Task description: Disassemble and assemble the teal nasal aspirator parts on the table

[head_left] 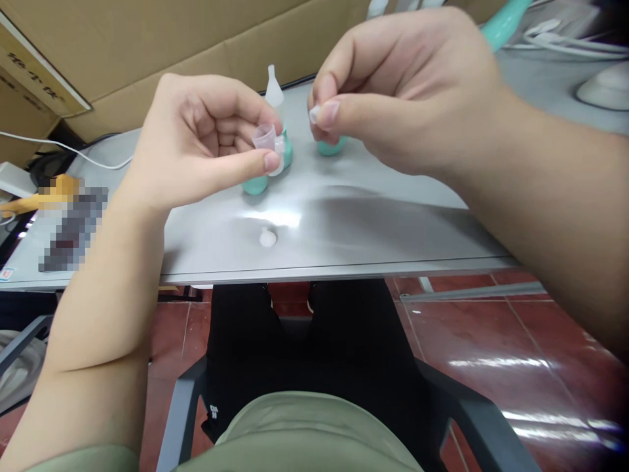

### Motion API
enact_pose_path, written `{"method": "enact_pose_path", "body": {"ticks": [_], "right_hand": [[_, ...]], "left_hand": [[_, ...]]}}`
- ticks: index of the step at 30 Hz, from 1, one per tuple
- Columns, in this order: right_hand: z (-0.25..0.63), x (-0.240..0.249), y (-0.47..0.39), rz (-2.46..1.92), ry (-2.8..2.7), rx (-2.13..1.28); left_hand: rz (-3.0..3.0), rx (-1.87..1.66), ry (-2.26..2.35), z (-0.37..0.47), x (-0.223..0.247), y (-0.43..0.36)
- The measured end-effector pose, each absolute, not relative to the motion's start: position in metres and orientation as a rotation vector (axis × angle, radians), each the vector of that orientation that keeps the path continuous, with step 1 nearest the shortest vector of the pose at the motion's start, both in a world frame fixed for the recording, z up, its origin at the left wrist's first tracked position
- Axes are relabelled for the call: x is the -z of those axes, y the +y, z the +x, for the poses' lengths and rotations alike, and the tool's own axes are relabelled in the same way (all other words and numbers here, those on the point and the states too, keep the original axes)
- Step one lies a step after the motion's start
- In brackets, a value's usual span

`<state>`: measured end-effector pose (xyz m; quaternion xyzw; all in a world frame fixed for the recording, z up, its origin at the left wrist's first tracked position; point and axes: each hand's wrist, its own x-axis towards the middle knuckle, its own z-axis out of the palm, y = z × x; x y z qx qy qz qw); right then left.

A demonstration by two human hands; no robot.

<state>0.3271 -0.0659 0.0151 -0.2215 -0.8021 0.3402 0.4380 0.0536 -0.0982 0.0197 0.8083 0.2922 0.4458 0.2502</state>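
Above the desk, my left hand [211,134] pinches a small clear plastic cup-shaped piece [266,139] between thumb and fingers, its wide mouth tipped upward. My right hand [383,98] is raised to the right of it, thumb and fingertips closed on a small white piece [313,115], mostly covered by the fingers. The two pieces are apart. Behind the left hand stands a white pointed nozzle [274,88]. Teal rounded parts [254,185] show below and behind the left hand, and another teal part [330,148] below the right fingers. A small white round piece [267,237] lies near the desk's front edge.
The grey desk [344,229] has cardboard [196,39] along its back. At left lie a blurred dark object [73,229] and an orange item [61,189]. White cables [570,40], a teal handle-like object [506,23] and a pale rounded base [607,88] are at right.
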Motion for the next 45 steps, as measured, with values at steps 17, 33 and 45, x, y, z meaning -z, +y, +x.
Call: {"method": "enact_pose_path", "body": {"ticks": [17,33,45], "right_hand": [[0.318,0.002,-0.066,-0.449,-2.507,-0.511],[0.323,0.006,-0.048,-0.54,-2.468,-0.47],[0.329,0.004,-0.046,-0.456,-2.463,-0.465]], "left_hand": [[2.555,-0.592,0.925,0.04,-0.054,-0.106],[2.493,-0.726,1.003,0.034,-0.042,-0.106],[2.675,-0.337,0.745,0.043,-0.048,-0.106]]}}
